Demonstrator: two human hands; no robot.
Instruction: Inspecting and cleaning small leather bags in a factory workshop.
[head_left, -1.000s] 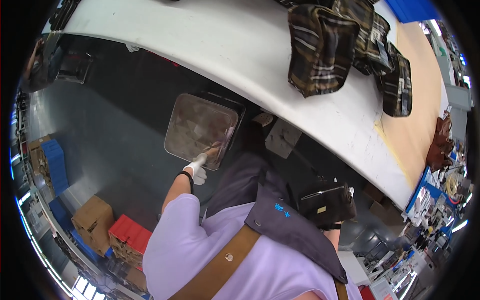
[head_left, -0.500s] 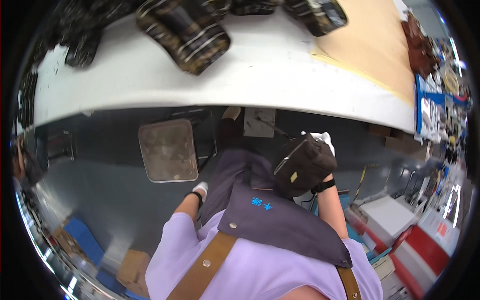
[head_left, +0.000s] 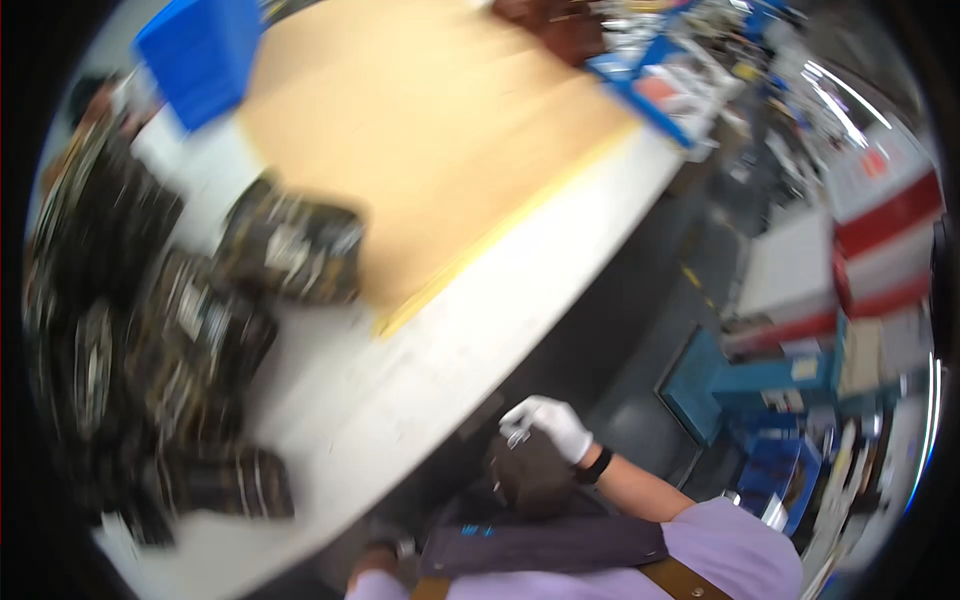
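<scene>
My right hand (head_left: 548, 425), in a white glove with a black band at the wrist, is closed on the top of a small dark brown bag (head_left: 530, 475). A bit of shiny metal shows by its fingers. The bag hangs in front of my dark apron (head_left: 500, 545), just off the table's near edge. Low by my left side, my left hand (head_left: 405, 547) is only a small pale blur; its fingers cannot be made out.
A white table (head_left: 340, 410) runs diagonally, with a tan sheet (head_left: 430, 150) on it. Several dark patterned bags (head_left: 290, 245) lie on its left. A blue bin (head_left: 200, 60) stands at the back. Rightward are a blue tray (head_left: 650, 90), red-and-white boxes (head_left: 885, 220) and teal equipment (head_left: 770, 385).
My view has swung right, bringing the blue bin and more of the tan sheet into sight. My right hand still grips the brown bag, now upright before my apron. The stool has left view.
</scene>
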